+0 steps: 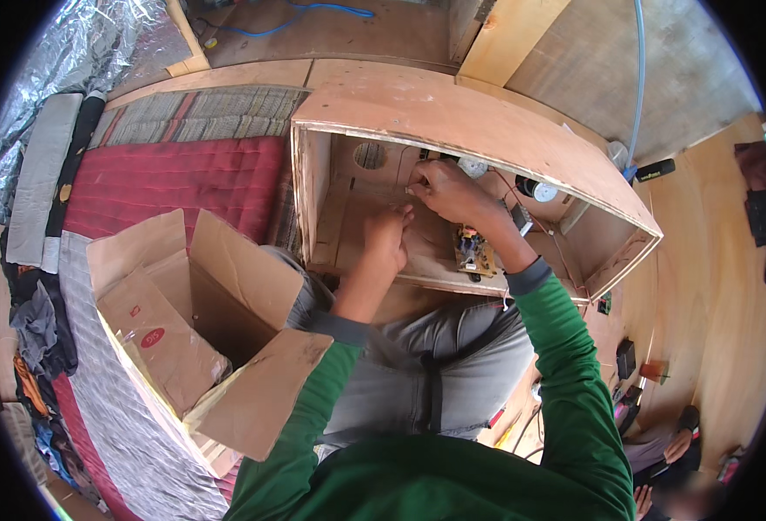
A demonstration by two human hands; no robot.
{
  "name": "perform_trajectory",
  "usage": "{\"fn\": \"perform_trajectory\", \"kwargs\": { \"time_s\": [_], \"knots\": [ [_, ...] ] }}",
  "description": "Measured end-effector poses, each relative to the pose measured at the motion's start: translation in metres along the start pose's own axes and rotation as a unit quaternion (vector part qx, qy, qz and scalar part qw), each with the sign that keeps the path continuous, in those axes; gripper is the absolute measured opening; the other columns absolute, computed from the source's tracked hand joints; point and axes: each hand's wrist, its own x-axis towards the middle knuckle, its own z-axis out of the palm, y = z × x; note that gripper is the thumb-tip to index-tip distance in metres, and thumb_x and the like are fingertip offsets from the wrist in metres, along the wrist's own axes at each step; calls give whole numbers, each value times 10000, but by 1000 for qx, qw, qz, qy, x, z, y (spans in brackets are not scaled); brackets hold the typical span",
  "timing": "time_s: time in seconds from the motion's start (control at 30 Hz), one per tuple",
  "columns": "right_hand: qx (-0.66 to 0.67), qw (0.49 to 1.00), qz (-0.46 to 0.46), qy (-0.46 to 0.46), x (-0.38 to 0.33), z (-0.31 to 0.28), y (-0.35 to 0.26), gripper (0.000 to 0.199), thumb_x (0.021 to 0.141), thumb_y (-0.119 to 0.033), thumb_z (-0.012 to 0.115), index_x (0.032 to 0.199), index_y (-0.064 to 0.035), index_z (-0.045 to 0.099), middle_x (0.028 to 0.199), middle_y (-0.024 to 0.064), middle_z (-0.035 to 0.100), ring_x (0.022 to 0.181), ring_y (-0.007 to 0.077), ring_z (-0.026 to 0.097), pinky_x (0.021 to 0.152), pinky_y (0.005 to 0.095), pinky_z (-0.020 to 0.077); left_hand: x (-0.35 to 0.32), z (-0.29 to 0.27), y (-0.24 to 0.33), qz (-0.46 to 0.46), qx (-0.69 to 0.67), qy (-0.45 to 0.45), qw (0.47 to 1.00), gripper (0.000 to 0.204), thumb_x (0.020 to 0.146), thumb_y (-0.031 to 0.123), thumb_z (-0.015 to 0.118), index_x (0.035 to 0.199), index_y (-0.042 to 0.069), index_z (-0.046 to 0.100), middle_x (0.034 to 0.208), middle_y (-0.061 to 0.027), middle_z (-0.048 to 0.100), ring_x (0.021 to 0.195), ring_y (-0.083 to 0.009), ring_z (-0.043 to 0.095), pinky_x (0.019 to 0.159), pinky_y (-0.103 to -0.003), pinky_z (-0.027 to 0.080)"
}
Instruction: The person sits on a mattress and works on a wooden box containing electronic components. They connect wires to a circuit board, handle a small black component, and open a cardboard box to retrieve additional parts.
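Observation:
Both hands reach into an open-fronted wooden box (374, 102) that lies before my knees. My right hand (452, 189) is closed in a pinch near the back panel; whatever its fingertips grip is too small to make out. Lower and to the left, my left hand (387, 236) has its fingers curled together, and what they may hold is hidden. Under my right wrist sits a circuit board (470, 252) with several components. Thin red wire (558, 247) runs through the right part of the box. Two round silvery parts (545, 192) show at its back, beside a round hole (369, 156).
An open cardboard box (248, 282) with a brown package (161, 339) inside stands at my left on a bed-like surface with a red quilted mat (174, 182). A blue cable (640, 82) hangs behind the wooden box. Another person's hand (678, 445) shows at lower right.

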Motion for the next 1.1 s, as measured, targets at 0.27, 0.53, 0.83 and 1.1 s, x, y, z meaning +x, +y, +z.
{"fn": "perform_trajectory", "kwargs": {
  "time_s": [0.27, 0.53, 0.83, 1.1],
  "knots": [
    [189, 977, 96, -19, 6, 5, 14, 228, 1058, -213, 700, 1067, 12, 738, 894, 79, 724, 900, 148, 696, 828, 333, 563, -35, 14, 4, 119, -44, -55, 990, 368, 1031, 15, 681, 1384, -78, 639, 1207, -134, 722, 1072, -228, 730, 966, -386, 605],
    [226, 967, 110, -34, -5, -5, 3, 240, 1088, -236, 697, 1108, 3, 711, 904, 40, 705, 856, 124, 659, 799, 305, 560, -38, 8, 8, 152, -49, -70, 985, 377, 1015, 85, 776, 1334, -88, 675, 1092, -109, 755, 920, -175, 733, 842, -340, 605],
    [300, 944, 107, -87, -4, -13, 1, 244, 1089, -241, 701, 1136, -4, 729, 940, 32, 725, 868, 110, 661, 822, 283, 559, -41, 13, 14, 136, -15, -50, 989, 373, 1000, 81, 796, 1326, -64, 689, 1082, -92, 765, 874, -146, 719, 789, -305, 573],
    [324, 933, 115, -106, -7, -18, 1, 252, 1080, -243, 718, 1150, -3, 747, 960, 30, 734, 883, 106, 658, 832, 276, 555, -40, 14, 12, 173, -13, -50, 984, 285, 986, 67, 809, 1231, -57, 734, 1048, -101, 773, 838, -136, 727, 751, -293, 586]
  ]
}}
